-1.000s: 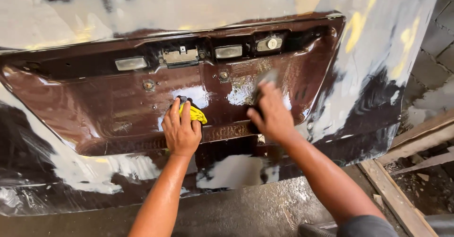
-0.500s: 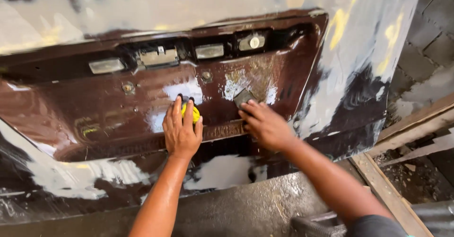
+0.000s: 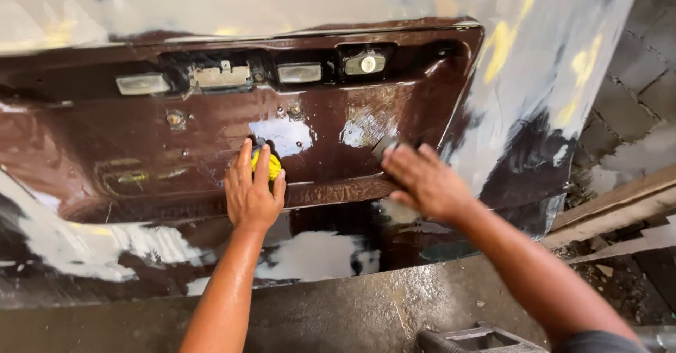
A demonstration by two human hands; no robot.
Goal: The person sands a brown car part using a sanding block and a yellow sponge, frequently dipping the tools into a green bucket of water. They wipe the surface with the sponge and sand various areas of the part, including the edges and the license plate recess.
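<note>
Here, hands (image 3: 338, 191) on wet brown panel (image 3: 211, 127)

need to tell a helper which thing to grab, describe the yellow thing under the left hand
Find the wet brown car panel with its recessed number-plate area. Near the recess's middle, the left hand presses flat on a small yellow pad peeking past its fingers. It is the only bright yellow loose item there.

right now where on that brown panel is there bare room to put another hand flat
Bare patches: the brown panel left of the left hand, and the strip between both hands under the white filler patch. Crowded: the recess of lamps above, and around the right hand.
</note>
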